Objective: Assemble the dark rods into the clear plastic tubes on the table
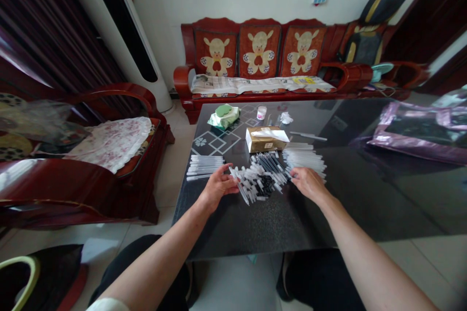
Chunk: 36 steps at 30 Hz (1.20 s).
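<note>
My left hand (219, 185) is at the left side of the middle heap, its thumb and fingers closed around a slim white pen (242, 191) that slants toward me. Small white caps (251, 175) and black pieces (265, 185) lie heaped beside it. Dark refills (270, 164) are bunched just behind the heap. At the right, my right hand (309, 183) has its fingertips pinched by the near left edge of a pile of clear pen barrels (303, 156); what they hold is too small to make out. A row of finished-looking white pens (205, 165) lies left of my left hand.
On the dark glossy table (233, 233) a gold tissue box (267, 140) stands behind the refills. Farther back are a green wipes pack (224, 116), a small cup (261, 112) and crumpled tissue (286, 117). A purple-edged plastic package (419, 131) lies at the right.
</note>
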Each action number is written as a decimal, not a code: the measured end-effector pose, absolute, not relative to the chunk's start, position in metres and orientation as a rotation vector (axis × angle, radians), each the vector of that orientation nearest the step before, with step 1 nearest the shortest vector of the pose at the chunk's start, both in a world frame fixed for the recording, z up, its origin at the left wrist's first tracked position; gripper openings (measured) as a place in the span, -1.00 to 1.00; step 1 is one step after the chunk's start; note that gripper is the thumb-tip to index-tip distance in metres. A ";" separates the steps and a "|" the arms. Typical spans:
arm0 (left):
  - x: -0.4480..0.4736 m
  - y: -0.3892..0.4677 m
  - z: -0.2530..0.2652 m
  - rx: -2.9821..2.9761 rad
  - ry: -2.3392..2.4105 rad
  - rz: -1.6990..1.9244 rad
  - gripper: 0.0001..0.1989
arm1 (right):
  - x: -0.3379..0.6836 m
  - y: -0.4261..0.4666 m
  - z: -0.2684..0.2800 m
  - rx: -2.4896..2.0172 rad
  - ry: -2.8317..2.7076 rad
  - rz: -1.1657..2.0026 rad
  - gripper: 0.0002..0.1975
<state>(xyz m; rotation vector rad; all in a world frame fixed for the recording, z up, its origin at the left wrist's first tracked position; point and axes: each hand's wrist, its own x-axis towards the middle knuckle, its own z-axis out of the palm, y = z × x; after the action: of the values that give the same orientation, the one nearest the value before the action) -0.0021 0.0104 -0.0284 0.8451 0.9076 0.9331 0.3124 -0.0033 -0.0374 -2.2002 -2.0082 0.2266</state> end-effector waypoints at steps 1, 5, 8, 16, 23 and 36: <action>-0.002 0.010 -0.027 0.841 0.904 0.946 -0.23 | 0.311 -0.002 -0.038 -2.212 -2.029 0.217 -0.82; -0.003 0.010 -0.024 0.852 0.884 0.942 -0.22 | 0.310 0.002 -0.043 -2.243 -2.108 0.156 -0.85; -0.003 0.010 -0.024 0.873 0.880 0.935 -0.27 | 0.309 0.002 -0.044 -2.255 -2.153 0.082 -0.89; -0.002 0.010 -0.023 0.879 0.888 0.926 -0.36 | 0.304 0.001 -0.044 -2.181 -2.292 -0.063 -0.91; -0.002 0.011 -0.024 0.878 0.863 0.981 -0.46 | 0.312 0.000 -0.036 -1.941 -1.889 0.372 -0.95; 0.004 0.009 -0.016 0.803 0.783 1.142 -0.57 | 0.234 -0.033 0.004 -1.177 -1.214 1.368 -0.71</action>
<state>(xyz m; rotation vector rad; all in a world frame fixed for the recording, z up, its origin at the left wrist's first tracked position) 0.0037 0.0092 -0.0158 0.8032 0.7831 1.1416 0.2342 -0.0334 0.0035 -1.1770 -1.2137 1.3679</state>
